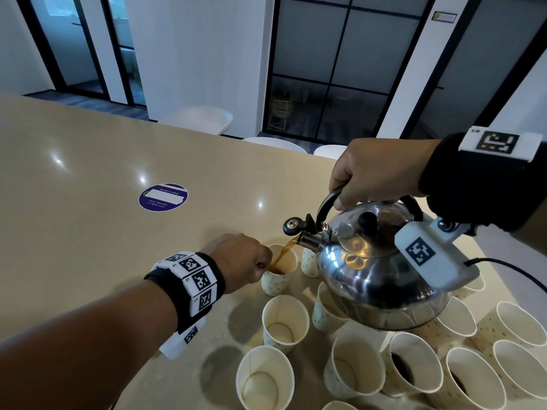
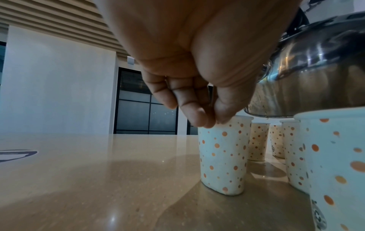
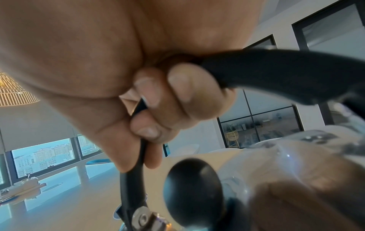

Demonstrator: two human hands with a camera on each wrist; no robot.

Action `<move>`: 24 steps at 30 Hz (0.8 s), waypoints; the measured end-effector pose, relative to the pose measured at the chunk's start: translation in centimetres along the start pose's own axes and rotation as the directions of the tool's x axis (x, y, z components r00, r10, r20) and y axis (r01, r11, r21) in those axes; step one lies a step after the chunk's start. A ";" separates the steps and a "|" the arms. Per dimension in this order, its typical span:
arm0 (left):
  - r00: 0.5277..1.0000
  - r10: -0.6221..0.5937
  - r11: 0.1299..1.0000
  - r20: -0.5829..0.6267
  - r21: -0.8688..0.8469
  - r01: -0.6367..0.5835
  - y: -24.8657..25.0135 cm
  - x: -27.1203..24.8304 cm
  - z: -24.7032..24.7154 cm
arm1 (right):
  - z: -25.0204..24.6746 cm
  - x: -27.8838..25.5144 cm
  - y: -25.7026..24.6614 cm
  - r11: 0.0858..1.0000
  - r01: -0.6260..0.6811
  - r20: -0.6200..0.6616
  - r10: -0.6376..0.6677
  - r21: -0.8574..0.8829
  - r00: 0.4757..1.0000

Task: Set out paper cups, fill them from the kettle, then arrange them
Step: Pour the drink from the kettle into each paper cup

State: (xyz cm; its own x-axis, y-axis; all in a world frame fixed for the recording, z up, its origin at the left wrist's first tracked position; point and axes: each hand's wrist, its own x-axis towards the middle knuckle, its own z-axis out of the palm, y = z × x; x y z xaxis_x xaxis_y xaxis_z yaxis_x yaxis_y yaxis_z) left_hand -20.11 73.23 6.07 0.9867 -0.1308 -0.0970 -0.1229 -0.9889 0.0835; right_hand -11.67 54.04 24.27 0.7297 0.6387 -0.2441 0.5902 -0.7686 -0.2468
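So, countertop (image 1: 88, 173): beige stone; it carried every cup, all grouped at my near right.
Steel kettle (image 1: 376, 270): held off the surface and tipped spout-down over the dotted paper cups.
Step in hand: filling. Setting out looked done, arranging not begun.
Right hand (image 1: 376, 173): fingers (image 3: 185, 93) were curled tight round the black handle (image 1: 327, 202), bearing the kettle's weight.
Left hand (image 1: 239, 261): thumb and fingertips (image 2: 199, 118) pinched the rim of the cup being filled (image 1: 279, 279), steadying it upright at the group's far left.
Filled cups (image 1: 411, 365): two at the near right showed dark liquid.
Empty cups (image 1: 285, 321): at least three stood nearer me than the one under the spout.
Brown stream (image 1: 284, 253): thin, landing inside the cup; the level was low.
Next move, as I judged it: level the kettle before the brim, let go of the rim, pinch a neighbouring empty cup and bring the spout over it.
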 end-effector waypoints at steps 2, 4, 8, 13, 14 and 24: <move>1.000 0.005 1.000 0.002 -0.006 -0.005 0.2 0.0 -0.1 | 0.0 0.0 0.1 1.000 -0.001 0.003 0.001 0.003 1.000; 1.000 0.010 1.000 -0.001 -0.005 -0.010 0.4 -0.1 -0.2 | 0.1 -0.1 0.1 1.000 0.000 0.008 0.000 -0.001 1.000; 1.000 -0.001 1.000 0.005 -0.015 0.002 0.3 -0.1 -0.2 | 0.2 -0.1 0.1 1.000 0.002 0.003 -0.002 -0.010 1.000; 1.000 -0.011 1.000 0.019 -0.028 0.011 0.3 -0.2 -0.2 | 0.2 -0.3 0.1 1.000 -0.006 -0.005 0.006 -0.003 1.000; 1.000 -0.016 1.000 0.020 -0.026 0.016 0.3 -0.2 -0.2 | 0.2 -0.3 0.1 1.000 -0.009 -0.007 0.009 -0.003 1.000; 1.000 -0.019 1.000 0.021 -0.015 0.020 0.3 -0.4 -0.4 | 0.3 -0.8 0.3 0.999 -0.036 -0.013 0.037 0.008 0.999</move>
State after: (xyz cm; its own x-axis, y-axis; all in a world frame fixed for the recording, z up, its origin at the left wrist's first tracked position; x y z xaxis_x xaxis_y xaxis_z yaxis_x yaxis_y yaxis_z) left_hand -20.48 73.03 6.55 0.9864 -0.1131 -0.1193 -0.1018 -0.9901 0.0967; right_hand -12.19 53.33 24.11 0.7551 0.6097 -0.2412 0.5605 -0.7911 -0.2451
